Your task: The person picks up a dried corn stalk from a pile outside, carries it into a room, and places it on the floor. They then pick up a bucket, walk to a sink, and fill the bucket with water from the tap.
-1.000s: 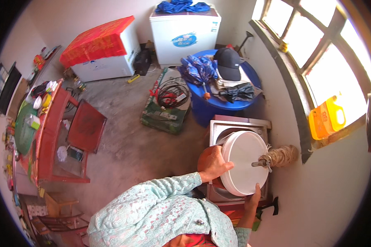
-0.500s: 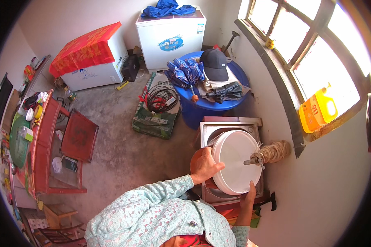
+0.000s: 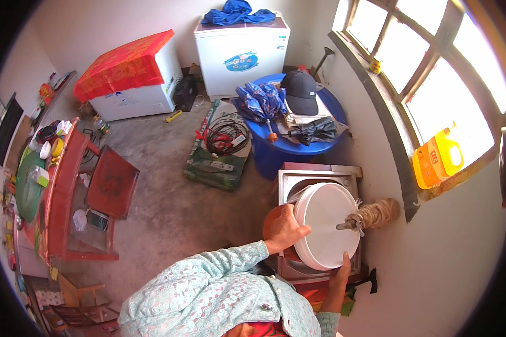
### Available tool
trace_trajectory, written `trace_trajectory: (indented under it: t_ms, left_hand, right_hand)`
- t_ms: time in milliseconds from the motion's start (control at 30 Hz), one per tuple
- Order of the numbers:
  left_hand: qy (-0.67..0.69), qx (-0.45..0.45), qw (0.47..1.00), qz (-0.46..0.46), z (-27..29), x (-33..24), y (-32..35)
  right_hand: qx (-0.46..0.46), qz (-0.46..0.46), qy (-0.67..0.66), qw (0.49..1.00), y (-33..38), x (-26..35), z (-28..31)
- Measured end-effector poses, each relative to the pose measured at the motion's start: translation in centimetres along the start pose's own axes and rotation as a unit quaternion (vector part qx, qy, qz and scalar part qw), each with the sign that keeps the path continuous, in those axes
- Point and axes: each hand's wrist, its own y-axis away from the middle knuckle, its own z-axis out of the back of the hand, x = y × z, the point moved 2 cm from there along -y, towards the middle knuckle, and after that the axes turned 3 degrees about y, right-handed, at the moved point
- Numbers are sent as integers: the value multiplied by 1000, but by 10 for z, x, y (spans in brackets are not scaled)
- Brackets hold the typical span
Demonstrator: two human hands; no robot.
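A round white plastic bucket is held over the stainless steel sink, right in front of me. Whether its pale round top is a lid or the inside, I cannot tell. My left hand grips the bucket's left side, thumb at the rim. On the near right side, my right hand holds it with the thumb up against the rim and the other fingers hidden. A tap wrapped in beige cloth reaches from the wall over the bucket's right edge. Behind my left hand shows an orange-brown basin, partly covered.
Beyond the sink stands a blue drum topped with umbrellas and a black cap. A yellow jug sits on the windowsill. Coiled cable lies on a green sack. At left are a red chair and table.
The whole view has shifted slightly, so the room appears a little farther right and lower. Both hands keep the same grip on the bucket over the sink.
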Motion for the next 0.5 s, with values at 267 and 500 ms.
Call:
trace_trajectory:
  t_ms: [267,500]
  left_hand:
    - [-11,32,999,30,7,-15,6]
    - [13,9,1000,-14,-3,0,4]
  right_hand:
    - [-18,15,-7,1000,0,-4,1]
    - [-57,15,-3,998,4,1,-7]
